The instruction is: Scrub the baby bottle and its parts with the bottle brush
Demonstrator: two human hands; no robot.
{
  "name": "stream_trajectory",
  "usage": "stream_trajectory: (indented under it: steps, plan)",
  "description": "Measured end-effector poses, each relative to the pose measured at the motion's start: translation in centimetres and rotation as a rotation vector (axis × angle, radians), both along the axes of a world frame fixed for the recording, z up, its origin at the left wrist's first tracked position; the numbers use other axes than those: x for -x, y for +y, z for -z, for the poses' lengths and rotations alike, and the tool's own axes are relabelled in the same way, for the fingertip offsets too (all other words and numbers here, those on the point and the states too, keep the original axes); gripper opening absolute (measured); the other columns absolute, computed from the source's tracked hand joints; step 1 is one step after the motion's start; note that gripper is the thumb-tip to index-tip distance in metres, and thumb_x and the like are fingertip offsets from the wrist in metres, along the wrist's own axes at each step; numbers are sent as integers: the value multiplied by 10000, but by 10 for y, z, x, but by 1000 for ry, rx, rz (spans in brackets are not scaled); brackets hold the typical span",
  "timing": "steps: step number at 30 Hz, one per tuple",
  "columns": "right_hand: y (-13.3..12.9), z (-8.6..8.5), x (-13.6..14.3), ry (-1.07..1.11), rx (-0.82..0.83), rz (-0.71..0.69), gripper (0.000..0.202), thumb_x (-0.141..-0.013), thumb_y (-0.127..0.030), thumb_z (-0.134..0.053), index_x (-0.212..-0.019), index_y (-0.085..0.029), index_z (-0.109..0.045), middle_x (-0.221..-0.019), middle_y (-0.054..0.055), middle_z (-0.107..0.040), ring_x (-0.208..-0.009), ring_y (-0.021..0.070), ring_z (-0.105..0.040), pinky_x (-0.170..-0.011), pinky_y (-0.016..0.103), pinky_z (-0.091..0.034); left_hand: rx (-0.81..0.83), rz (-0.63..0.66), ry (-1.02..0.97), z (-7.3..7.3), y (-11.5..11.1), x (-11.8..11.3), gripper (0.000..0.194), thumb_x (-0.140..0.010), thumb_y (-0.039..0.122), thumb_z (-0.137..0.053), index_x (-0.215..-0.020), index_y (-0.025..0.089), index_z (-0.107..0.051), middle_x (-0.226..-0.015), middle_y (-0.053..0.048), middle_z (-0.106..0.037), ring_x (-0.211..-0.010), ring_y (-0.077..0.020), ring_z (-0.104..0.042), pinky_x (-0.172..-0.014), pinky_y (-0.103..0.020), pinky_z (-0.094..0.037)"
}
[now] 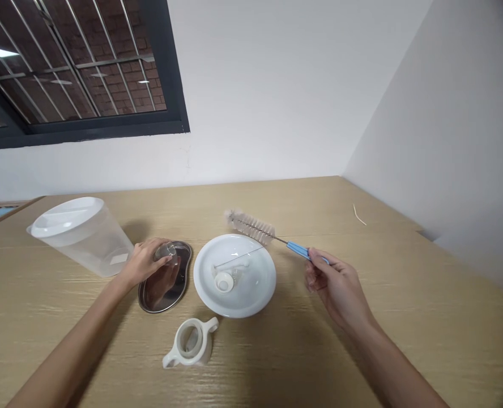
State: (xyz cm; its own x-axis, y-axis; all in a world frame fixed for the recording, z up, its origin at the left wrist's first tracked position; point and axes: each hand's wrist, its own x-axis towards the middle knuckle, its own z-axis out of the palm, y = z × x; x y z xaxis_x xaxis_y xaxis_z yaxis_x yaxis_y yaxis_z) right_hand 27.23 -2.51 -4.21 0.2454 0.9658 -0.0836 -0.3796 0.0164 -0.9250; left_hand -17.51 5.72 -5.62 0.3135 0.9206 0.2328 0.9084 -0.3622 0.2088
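A small clear glass (167, 253) is gripped in my left hand (144, 262), above the upper part of a kidney-shaped metal tray (158, 305). My right hand (334, 280) is closed on the blue handle of a bottle brush (251, 226); its white bristles hang over the far right rim of a white bowl (234, 309). Inside the bowl lie a small white ring-shaped piece (224, 282), a thin rod (238, 257) and a clear part that is hard to make out. Nearer to me stands a white two-handled cup (200, 354) with something clear inside.
A translucent lidded pitcher (85, 238) stands at the left, close to my left hand. A thin pale strip (359, 215) lies at the back right of the wooden table (404, 294). A wall and barred window (77, 68) are behind.
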Motion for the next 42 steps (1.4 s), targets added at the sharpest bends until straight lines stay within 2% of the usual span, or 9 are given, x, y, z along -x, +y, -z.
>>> stream_trajectory:
  steps: [5,19,33,42]
  plan:
    - [-1,0,-1,-18,-3,-3,385,-678,-494,-861,-681,-164,-662,-568,-18,-554,-434,71,-463,-370,196,-387,0,19,0,2,1,1,382,-916,475,-569,-1234,263,-586,-1247,-72,-703,-1183,-275,-633,-968,-404,-459]
    - [0,3,-3,-8,2,-6,348,-696,-468,-856,-736,-172,-679,-575,-24,-558,-438,76,-465,-373,199,-386,0,28,-14,1,0,0,428,-881,478,-616,-1249,264,-580,-1283,-71,-687,-1199,-286,-619,-993,-419,-454]
    - [0,1,-1,-10,-6,8,353,-683,-467,-862,-750,-167,-689,-575,-24,-557,-428,76,-460,-369,207,-374,53,43,-25,-7,-4,-4,484,-838,502,-658,-1269,291,-592,-1289,-61,-694,-1194,-311,-621,-972,-427,-464]
    - [-1,-1,-1,-20,-9,0,357,-685,-472,-860,-721,-169,-675,-574,-24,-555,-435,73,-461,-374,205,-377,62,62,-33,-3,-4,1,564,-807,583,-685,-1271,276,-587,-1316,-73,-683,-1199,-308,-624,-1001,-414,-453]
